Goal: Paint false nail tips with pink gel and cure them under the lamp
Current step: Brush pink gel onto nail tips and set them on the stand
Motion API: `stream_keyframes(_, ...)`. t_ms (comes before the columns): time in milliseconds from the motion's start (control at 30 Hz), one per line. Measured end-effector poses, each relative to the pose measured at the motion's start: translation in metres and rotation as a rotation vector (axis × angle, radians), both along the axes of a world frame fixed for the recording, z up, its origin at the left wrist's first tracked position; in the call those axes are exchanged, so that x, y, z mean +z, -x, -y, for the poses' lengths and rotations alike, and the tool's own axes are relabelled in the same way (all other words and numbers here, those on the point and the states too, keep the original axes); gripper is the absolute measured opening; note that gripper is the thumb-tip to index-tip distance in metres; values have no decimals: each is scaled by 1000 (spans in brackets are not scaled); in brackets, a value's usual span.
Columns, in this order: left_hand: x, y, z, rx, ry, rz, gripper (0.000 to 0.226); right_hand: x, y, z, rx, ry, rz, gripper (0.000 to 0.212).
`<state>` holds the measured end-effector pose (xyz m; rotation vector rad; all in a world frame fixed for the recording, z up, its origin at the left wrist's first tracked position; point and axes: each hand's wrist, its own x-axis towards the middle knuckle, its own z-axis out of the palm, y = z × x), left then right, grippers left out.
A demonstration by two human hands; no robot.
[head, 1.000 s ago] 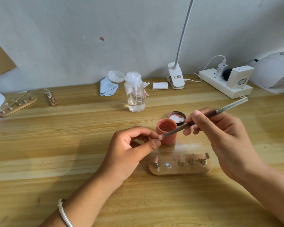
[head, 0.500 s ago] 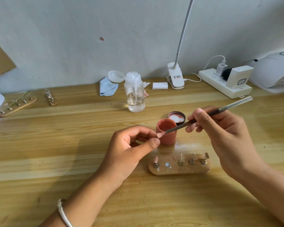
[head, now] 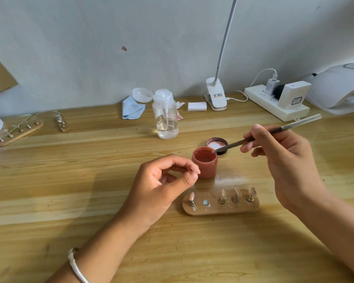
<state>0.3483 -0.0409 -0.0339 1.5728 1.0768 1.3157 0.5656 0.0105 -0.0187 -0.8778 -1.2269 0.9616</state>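
Note:
A small open jar of pink gel stands mid-table. My right hand grips a thin brush, whose tip touches the jar's far rim. Just left of the jar, my left hand pinches a small nail tip between thumb and forefinger; most of the tip is hidden. In front of the jar lies a wooden holder with one pink tip on its left peg, one bare peg and three clear tips. A white curing lamp sits at the far right.
The jar's lid lies behind it. A clear pump bottle, a blue cloth, a clip lamp and a power strip line the back. Two more tip holders lie at the far left.
The brush has left the nail tip in my left hand and moved up and right to the jar's rim. My left hand has stayed almost where it was.

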Motion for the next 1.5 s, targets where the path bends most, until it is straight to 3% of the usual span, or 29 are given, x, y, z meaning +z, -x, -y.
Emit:
stream_keyframes(300, -2, -10, 8, -191, -62, -292, 10, 0, -4, -4, -17, -7, 29, 23)
stream_keyframes(633, -8, -11, 6, -167, -69, -466, 13, 2, -2, -2, -25, -12, 23, 23)
stream_keyframes(1167, -8, -9, 6, -64, -34, -542, 12, 2, -2, -2, -18, -12, 26, 22)
stream_keyframes(1500, -5, -9, 7, 15, -68, -648, 27, 2, -5, -4, -29, -16, 31, 19)
